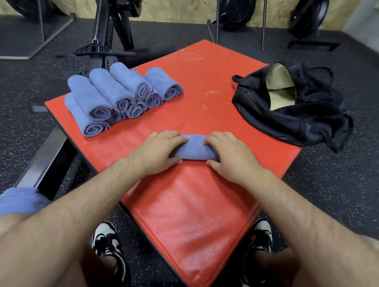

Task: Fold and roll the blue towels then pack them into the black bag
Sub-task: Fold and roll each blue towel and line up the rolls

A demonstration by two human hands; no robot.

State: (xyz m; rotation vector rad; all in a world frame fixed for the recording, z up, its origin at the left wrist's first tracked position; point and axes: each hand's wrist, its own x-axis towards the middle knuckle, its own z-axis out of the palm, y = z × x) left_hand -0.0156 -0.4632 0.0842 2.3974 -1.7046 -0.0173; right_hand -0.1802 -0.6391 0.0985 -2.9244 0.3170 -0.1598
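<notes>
While we sat over the red mat [192,218], the job looked to us well advanced on the rolling and not yet begun on the packing. At the far left a loose blue towel [19,201] lay draped over our left knee, unrolled, so we judged that at least one more needed folding. Further in, on the mat's left corner, a pile of rolled towels [113,97] lay side by side and partly stacked. We counted about eight, their spiral ends turned toward us.

Near the mat's middle our left hand [160,150] gripped the left end of a towel roll [194,152], fingers close together and curled over its top, thumb tucked against its near side. Only a thin strip of blue showed beyond the roll, so we took it to be almost wound up. Our right hand [229,154] held the right end the same way, fingers bunched and bent over the cloth, thumb low on the near side.

To the right, well apart from the hands and the pile, the black bag [303,117] slumped on the mat's right corner. Its mouth was open and a pale lining showed, and we saw no towel inside it. Every roll had yet to go in.
</notes>
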